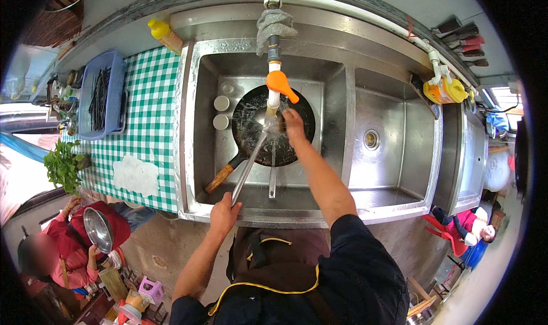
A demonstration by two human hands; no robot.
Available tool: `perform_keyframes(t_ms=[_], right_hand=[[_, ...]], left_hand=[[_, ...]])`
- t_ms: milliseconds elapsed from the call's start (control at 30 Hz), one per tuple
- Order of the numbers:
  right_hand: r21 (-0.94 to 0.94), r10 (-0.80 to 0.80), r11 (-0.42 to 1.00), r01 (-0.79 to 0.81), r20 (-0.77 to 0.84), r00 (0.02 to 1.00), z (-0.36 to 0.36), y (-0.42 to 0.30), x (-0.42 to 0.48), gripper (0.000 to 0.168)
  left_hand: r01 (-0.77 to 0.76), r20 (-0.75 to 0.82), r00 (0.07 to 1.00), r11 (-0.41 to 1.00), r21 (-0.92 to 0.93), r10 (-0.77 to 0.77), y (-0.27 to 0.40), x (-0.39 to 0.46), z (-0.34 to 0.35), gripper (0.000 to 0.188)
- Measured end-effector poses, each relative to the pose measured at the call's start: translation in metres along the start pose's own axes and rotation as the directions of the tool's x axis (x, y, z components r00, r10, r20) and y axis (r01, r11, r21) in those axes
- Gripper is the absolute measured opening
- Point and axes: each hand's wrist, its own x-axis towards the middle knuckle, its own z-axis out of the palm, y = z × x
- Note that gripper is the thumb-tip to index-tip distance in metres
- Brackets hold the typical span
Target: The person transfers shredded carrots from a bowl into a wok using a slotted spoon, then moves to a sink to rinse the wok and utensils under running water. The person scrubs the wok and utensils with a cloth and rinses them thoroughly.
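Note:
My left hand [224, 216] grips the end of a long metal handle, which looks like a ladle [249, 167]. The head of this utensil lies under the running tap [273, 98], blurred by water. Close beside that head is my right hand [294, 126], its fingers curled. A blurred brownish patch shows at its fingertips, and I cannot tell what it holds. Beneath both lies a black wok [246, 115] with a wooden handle [219, 178], wet inside, in the left steel sink basin [329, 154]. A second metal utensil [272, 181] rests across the wok's near rim.
Two white-topped containers [221, 112] and a clear glass [227, 87] stand left of the wok. An orange tap lever [280, 84] hangs overhead. A blue basket [100, 98] sits on the checked cloth [145, 85]. A person [77, 248] holding a metal bowl [98, 230] is at lower left.

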Motion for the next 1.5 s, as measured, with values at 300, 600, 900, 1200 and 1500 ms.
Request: perform_keyframes(t_ms=[300,600,900,1200,1500], right_hand=[[-0.43,-0.324,0.867,0.25,-0.106,0.94,0.014,-0.011,-0.084,0.047],[-0.69,-0.57,0.324,0.647,0.404,0.716,-0.002,-0.049,-0.092,0.032],[-0.711,-0.056,0.631,0.311,0.358,0.932,-0.001,-0.056,-0.012,0.034],[-0.391,-0.224,0.886,0.249,0.11,0.968,0.001,-0.007,-0.029,0.037],[-0.619,-0.593,0.502,0.605,0.263,0.761,0.022,-0.024,-0.063,0.033]], left_hand=[[0.49,0.459,0.858,0.635,-0.597,-0.231,0.022,0.02,0.013,0.024],[0.054,0.125,0.991,0.991,-0.125,-0.038,0.018,-0.003,0.04,0.033],[0.105,0.078,0.991,0.992,0.063,-0.11,0.021,-0.025,0.021,0.033],[0.107,0.134,0.989,0.946,-0.306,-0.068,-0.014,-0.013,0.046,0.033],[0.605,0.599,0.789,0.331,-0.724,-0.134,0.032,0.0,0.023,0.022]])
